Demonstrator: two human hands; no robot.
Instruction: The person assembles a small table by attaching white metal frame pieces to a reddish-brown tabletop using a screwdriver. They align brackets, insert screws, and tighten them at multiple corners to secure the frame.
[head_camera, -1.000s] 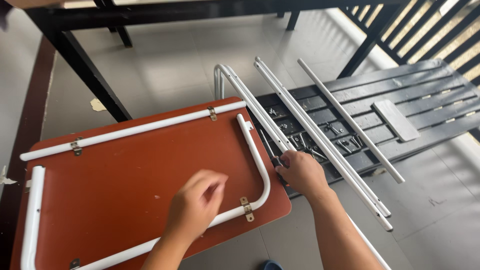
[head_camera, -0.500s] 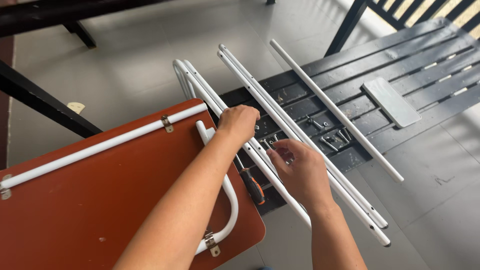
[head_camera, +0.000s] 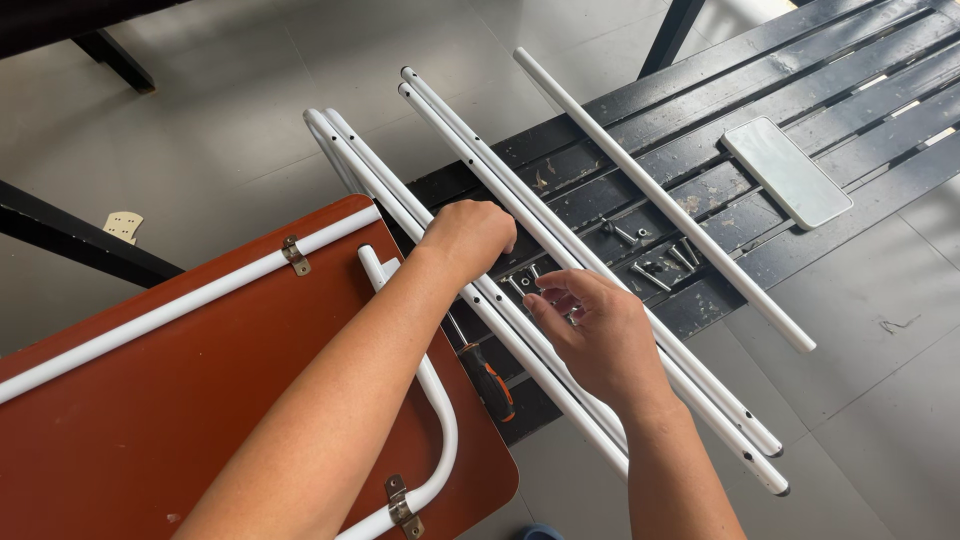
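My left hand (head_camera: 468, 236) is closed in a fist on the bent white tube frame (head_camera: 375, 175) that lies across a black slatted bench (head_camera: 760, 90). My right hand (head_camera: 600, 335) hovers palm down over the same tubes, its fingertips by some loose bolts (head_camera: 655, 262) on the slats; I cannot see anything in its fingers. A second pair of long white tubes (head_camera: 520, 185) and a single white tube (head_camera: 660, 195) lie parallel further right. A reddish-brown tabletop (head_camera: 190, 400), upside down with white tube rails clipped to it, is under my left forearm.
A screwdriver with an orange and black handle (head_camera: 488, 382) lies between the tabletop and the tubes. A flat grey phone-like slab (head_camera: 787, 172) rests on the bench at the right. Black table legs (head_camera: 80, 245) stand at the left on the grey tiled floor.
My left hand left the tabletop and moved up to grasp the bent tube frame. My right hand shifted slightly over the tubes, and the view tilted toward the bench.
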